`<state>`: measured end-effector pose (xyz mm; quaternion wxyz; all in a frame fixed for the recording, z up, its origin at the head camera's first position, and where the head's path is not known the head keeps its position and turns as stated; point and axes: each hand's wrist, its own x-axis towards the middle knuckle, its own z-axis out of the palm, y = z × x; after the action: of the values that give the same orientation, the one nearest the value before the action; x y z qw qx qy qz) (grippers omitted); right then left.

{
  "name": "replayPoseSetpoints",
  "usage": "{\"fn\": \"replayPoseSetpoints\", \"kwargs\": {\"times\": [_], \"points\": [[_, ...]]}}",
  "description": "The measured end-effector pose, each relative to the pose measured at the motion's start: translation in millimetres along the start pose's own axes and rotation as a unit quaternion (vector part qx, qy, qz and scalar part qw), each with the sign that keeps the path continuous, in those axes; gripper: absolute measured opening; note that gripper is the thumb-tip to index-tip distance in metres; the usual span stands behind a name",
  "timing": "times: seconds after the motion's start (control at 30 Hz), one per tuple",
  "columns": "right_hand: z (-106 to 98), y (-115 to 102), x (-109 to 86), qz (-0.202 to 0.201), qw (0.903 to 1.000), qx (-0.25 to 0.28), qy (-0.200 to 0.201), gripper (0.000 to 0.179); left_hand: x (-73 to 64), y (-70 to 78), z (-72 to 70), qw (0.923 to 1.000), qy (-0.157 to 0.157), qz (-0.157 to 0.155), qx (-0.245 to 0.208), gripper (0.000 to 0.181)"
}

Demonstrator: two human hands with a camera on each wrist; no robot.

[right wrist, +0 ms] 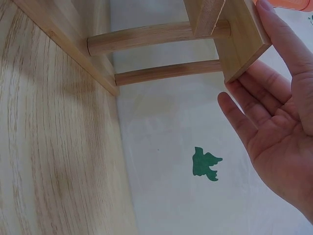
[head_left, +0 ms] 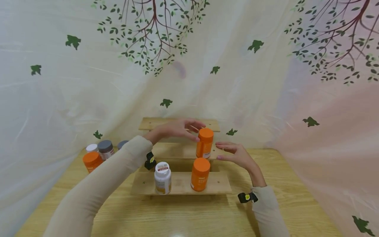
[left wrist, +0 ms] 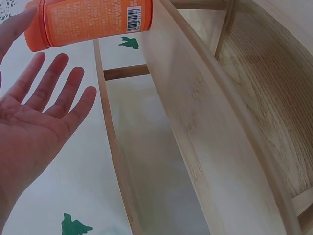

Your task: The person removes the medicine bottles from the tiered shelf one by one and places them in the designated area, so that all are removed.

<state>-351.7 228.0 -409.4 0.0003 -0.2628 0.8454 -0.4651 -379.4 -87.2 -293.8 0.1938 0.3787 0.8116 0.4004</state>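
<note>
An orange pill bottle (head_left: 204, 144) with an orange lid stands upright at the right of the wooden rack's middle shelf (head_left: 174, 150). My left hand (head_left: 180, 128) reaches over from the left, its thumb at the lid and its fingers extended behind. In the left wrist view those fingers (left wrist: 58, 93) are spread apart, not wrapped round the bottle. My right hand (head_left: 237, 154) is at the shelf's right end, fingers loosely extended. The right wrist view shows its fingertips right at the shelf's end (right wrist: 244, 46). On the lowest shelf stand another orange bottle (head_left: 200, 175) and a white bottle (head_left: 163, 179).
Behind my left forearm, on the wooden table (head_left: 189, 217), several more bottles are grouped: an orange one (head_left: 92, 160), a grey-lidded one (head_left: 105, 148) and a white-lidded one (head_left: 91, 147). The rack's top shelf (head_left: 154, 123) stands near the leaf-printed curtain (head_left: 189, 89).
</note>
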Motion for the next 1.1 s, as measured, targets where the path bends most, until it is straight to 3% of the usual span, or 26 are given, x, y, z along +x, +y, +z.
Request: {"fn": "replayPoseSetpoints", "kwargs": {"times": [0.4, 0.57, 0.87, 1.1], "points": [[-0.4, 0.5, 0.1, -0.001, 1.0000, 0.000, 0.001, 0.051, 9.4, -6.0, 3.0, 0.9988, -0.031, 0.036, -0.015, 0.058], [-0.1, 0.2, -0.1, 0.001, 1.0000, 0.004, 0.001, 0.051, 12.0, -6.6, 4.9, 0.9981, -0.028, 0.053, -0.010, 0.055], [-1.2, 1.0, -0.1, 0.001, 1.0000, 0.008, 0.001, 0.051, 14.5, -5.9, 6.3, 0.9987, -0.024, 0.041, -0.017, 0.052], [-1.0, 0.0, -0.2, -0.007, 1.0000, 0.005, -0.001, 0.050, 14.5, -2.4, 8.4, 0.9982, -0.027, 0.052, -0.009, 0.051]]}}
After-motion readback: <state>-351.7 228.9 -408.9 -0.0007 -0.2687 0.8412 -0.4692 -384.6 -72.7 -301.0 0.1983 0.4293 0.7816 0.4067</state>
